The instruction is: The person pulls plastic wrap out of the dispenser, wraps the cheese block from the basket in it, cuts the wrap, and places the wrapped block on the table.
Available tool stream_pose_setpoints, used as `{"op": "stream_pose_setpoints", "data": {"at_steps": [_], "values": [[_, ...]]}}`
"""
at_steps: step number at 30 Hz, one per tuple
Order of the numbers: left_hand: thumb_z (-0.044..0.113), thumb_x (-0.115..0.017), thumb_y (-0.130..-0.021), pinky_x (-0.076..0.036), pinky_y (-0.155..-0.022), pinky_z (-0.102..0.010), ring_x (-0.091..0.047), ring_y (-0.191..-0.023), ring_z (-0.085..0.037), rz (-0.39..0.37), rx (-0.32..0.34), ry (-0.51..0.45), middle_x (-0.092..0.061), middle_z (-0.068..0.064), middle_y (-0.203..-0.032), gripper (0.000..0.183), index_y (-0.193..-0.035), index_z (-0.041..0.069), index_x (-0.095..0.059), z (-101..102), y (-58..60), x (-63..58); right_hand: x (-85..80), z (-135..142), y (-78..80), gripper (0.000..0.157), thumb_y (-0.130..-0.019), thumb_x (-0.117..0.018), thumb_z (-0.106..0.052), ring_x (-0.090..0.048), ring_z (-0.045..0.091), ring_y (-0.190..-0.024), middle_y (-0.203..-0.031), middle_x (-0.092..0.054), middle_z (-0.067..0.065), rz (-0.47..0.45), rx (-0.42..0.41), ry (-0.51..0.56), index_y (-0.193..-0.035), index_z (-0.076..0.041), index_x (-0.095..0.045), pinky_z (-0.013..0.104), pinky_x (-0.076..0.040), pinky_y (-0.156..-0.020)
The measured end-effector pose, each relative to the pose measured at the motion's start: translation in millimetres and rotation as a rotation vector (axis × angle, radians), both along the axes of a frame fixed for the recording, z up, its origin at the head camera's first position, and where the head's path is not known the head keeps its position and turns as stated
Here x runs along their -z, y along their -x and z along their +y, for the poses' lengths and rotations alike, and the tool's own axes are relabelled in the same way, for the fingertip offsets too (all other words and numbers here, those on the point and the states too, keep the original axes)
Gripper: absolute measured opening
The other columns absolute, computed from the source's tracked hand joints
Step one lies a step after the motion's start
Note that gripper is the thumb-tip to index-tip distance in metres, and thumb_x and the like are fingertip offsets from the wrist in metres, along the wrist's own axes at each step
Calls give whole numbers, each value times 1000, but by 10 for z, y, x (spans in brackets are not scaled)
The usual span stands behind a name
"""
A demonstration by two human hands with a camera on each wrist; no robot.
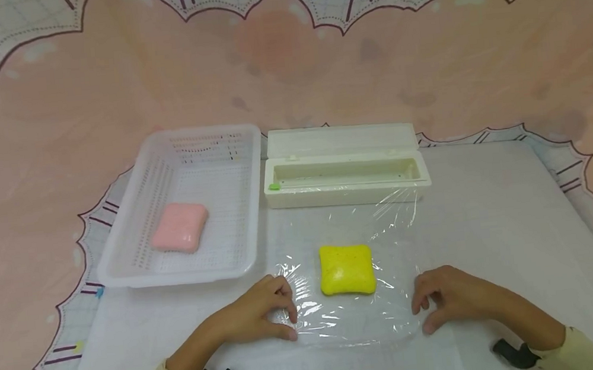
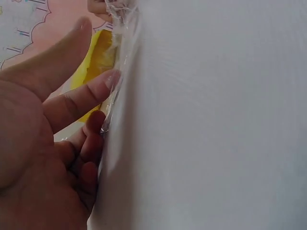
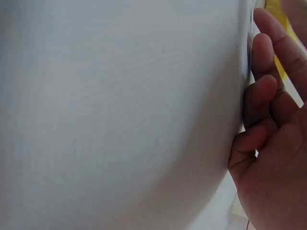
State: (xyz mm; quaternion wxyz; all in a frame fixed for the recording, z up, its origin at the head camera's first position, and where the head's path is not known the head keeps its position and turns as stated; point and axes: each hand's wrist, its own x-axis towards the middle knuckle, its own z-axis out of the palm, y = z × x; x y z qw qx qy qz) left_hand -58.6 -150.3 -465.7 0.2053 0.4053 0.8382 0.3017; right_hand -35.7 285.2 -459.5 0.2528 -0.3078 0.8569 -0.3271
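A yellow pillow-shaped block (image 1: 346, 269), like a bar of soap, lies on a sheet of clear cling film (image 1: 310, 326) spread over the white-covered table. At the film's left edge is my left hand (image 1: 265, 310); its index fingertip touches the film, with the thumb (image 2: 72, 48) held apart from it. My right hand (image 1: 449, 295) rests beside the film's right edge, fingers loosely bent and thumb apart. In the right wrist view, the fingers (image 3: 261, 96) lie against the white surface, and whether they touch film is unclear. Neither hand grips anything.
Behind the film stands a cream cling film dispenser (image 1: 348, 195) with its lid raised and a green slider (image 1: 274, 186) at the left. A white perforated basket (image 1: 249, 225) holds a pink pillow-shaped block (image 1: 179, 227). White cloth (image 1: 498, 219) covers the table.
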Motion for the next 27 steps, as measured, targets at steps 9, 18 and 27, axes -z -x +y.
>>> {"op": "stream_pose_setpoints", "data": {"at_steps": [9, 18, 27], "values": [[39, -91, -73, -38, -88, -23, -40, -99, -4, -13, 0, 49, -49, 14, -103, 24, -86, 29, -72, 47, 32, -22, -25, -81, 14, 15, -78, -88, -31, -51, -3, -71, -73, -59, -20, -31, 76, -42, -79, -35, -73, 18, -45, -62], [34, -90, -74, -37, -84, -20, -39, -93, -3, 49, -5, 18, -48, 15, -96, 19, -79, 30, -72, 57, 40, 42, -39, -111, -2, 18, -75, -90, -30, -51, -2, -71, -73, -57, -19, -46, 99, -78, -77, -35, -72, 19, -45, -63], [39, -91, -72, -35, -85, -19, -39, -97, -3, 26, 29, -12, -48, 16, -101, 20, -82, 36, -74, 3, 36, 82, -30, -101, -16, 17, -81, -86, -26, -49, -4, -71, -73, -54, -20, 16, 60, -69, -78, -34, -70, 18, -43, -63]]}}
